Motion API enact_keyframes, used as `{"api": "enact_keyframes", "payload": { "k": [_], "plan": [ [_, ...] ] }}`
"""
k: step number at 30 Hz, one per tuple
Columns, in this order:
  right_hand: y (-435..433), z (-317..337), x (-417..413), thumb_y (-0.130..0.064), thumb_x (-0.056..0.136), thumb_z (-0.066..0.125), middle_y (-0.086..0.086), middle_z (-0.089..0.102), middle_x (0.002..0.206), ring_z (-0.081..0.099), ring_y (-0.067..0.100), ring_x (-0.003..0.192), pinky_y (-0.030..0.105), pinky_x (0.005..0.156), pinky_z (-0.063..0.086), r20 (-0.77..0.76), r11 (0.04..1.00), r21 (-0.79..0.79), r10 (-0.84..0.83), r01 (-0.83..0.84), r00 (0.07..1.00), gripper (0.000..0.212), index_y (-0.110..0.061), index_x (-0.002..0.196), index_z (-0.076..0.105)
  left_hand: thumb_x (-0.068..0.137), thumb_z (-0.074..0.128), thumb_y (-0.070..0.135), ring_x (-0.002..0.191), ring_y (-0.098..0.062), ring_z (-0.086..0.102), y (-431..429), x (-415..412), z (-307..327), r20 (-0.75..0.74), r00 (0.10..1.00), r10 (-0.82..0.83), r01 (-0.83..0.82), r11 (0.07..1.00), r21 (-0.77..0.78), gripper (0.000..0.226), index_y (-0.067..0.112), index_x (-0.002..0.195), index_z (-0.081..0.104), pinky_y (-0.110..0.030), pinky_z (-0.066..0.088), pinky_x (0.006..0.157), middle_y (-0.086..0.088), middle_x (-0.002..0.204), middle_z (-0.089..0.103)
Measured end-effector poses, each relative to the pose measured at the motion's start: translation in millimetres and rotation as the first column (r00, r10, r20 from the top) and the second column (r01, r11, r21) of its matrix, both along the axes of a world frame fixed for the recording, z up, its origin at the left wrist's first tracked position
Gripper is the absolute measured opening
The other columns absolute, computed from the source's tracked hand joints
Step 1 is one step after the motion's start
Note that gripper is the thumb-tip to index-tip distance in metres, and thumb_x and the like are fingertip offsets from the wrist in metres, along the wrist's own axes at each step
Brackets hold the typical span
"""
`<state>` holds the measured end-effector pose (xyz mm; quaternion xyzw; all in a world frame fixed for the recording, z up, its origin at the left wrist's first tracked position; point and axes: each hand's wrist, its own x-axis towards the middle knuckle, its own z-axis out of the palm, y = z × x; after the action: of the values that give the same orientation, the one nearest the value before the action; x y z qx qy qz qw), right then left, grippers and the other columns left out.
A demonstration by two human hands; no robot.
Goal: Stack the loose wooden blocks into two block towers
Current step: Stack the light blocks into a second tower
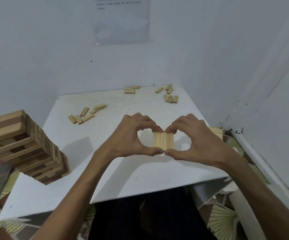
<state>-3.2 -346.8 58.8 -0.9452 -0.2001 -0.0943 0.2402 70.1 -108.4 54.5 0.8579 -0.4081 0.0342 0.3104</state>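
Three pale wooden blocks (163, 141) lie flat and side by side on the white bench (123, 174), just right of the middle of the frame, their long faces touching. Both hands close on them, one from each side. The left hand (131, 135) has its fingers (150, 125) curled over onto the far ends of the blocks and its thumb set against the near ends. The right hand (197, 137) mirrors it, with fingers (174, 126) bent onto the far ends and thumb at the near ends. The two thumb tips meet in front of the blocks, and the fingertips nearly meet behind them, so the set is pinched end to end between both hands.

At the left of the frame a tall tower (24, 146) stands on the bench, built of crossing layers in light and dark wood. Some loose blocks (86, 115) lie scattered in the upper left part of the bench. A second bunch (130, 90) sits at the far edge, and a third bunch (170, 97) lies toward the upper right corner. A few more pale pieces (215, 131) show just behind the right hand at the bench's right edge, partly hidden by it. On the wall at the top of the frame hangs a paper sheet (121, 21), its print too blurred to read.
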Motion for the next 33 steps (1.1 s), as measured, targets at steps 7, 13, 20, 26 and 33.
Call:
{"api": "enact_keyframes", "payload": {
  "k": [7, 13, 20, 26, 33],
  "plan": [
    [-54, 14, -11, -0.067, 0.071, 0.069, -0.022, 0.06, 0.106, 0.048, 0.007, 0.11, 0.044, 0.088, 0.039, 0.082, 0.994, 0.003, -0.108, 0.109, 0.991, 0.054, -0.03, 0.11, 0.068, 0.065, 0.074, 0.07, 0.092, -0.008, 0.054, -64, 6, 12, -0.014, 0.996, -0.094, 0.093, 0.994, -0.05, 0.051, 0.043, 0.108, 0.075, -0.031, 0.037, 0.085, 0.022, 0.105, 0.068],
    [-94, 16, -16, -0.069, 0.071, 0.064, -0.02, 0.062, 0.108, 0.048, 0.006, 0.107, 0.035, 0.082, 0.032, 0.108, 0.978, -0.006, -0.206, 0.207, 0.973, 0.058, -0.029, 0.112, 0.069, 0.065, 0.077, 0.066, 0.091, -0.009, 0.054, -113, 21, 18, -0.031, 0.985, -0.167, 0.165, 0.984, -0.062, 0.051, 0.039, 0.108, 0.076, -0.03, 0.04, 0.084, 0.022, 0.103, 0.068],
    [-120, 0, -12, -0.073, 0.071, 0.061, -0.018, 0.063, 0.111, 0.05, 0.009, 0.108, 0.045, 0.084, 0.04, 0.087, 0.96, -0.013, -0.277, 0.279, 0.957, 0.063, -0.028, 0.114, 0.069, 0.065, 0.075, 0.066, 0.092, -0.011, 0.053, -147, 39, 7, -0.096, 0.966, -0.24, 0.237, 0.971, -0.036, 0.052, 0.037, 0.109, 0.075, -0.029, 0.042, 0.082, 0.024, 0.104, 0.067],
    [-126, -13, -12, -0.072, 0.072, 0.063, -0.022, 0.062, 0.11, 0.051, 0.009, 0.108, 0.046, 0.086, 0.041, 0.069, 0.956, -0.013, -0.291, 0.293, 0.954, 0.059, -0.03, 0.113, 0.067, 0.067, 0.075, 0.065, 0.097, -0.015, 0.056, -156, 46, -10, -0.151, 0.953, -0.263, 0.26, 0.965, -0.04, 0.053, 0.036, 0.112, 0.075, -0.04, 0.047, 0.082, 0.019, 0.107, 0.068],
    [-129, -21, -12, -0.072, 0.074, 0.063, -0.023, 0.061, 0.111, 0.051, 0.007, 0.109, 0.042, 0.087, 0.038, 0.052, 0.956, -0.014, -0.291, 0.292, 0.955, 0.056, -0.032, 0.114, 0.065, 0.067, 0.075, 0.066, 0.099, -0.013, 0.054, -159, 47, -18, -0.174, 0.948, -0.266, 0.264, 0.964, -0.033, 0.053, 0.038, 0.113, 0.074, -0.037, 0.044, 0.086, 0.021, 0.108, 0.066]
  ]
}}
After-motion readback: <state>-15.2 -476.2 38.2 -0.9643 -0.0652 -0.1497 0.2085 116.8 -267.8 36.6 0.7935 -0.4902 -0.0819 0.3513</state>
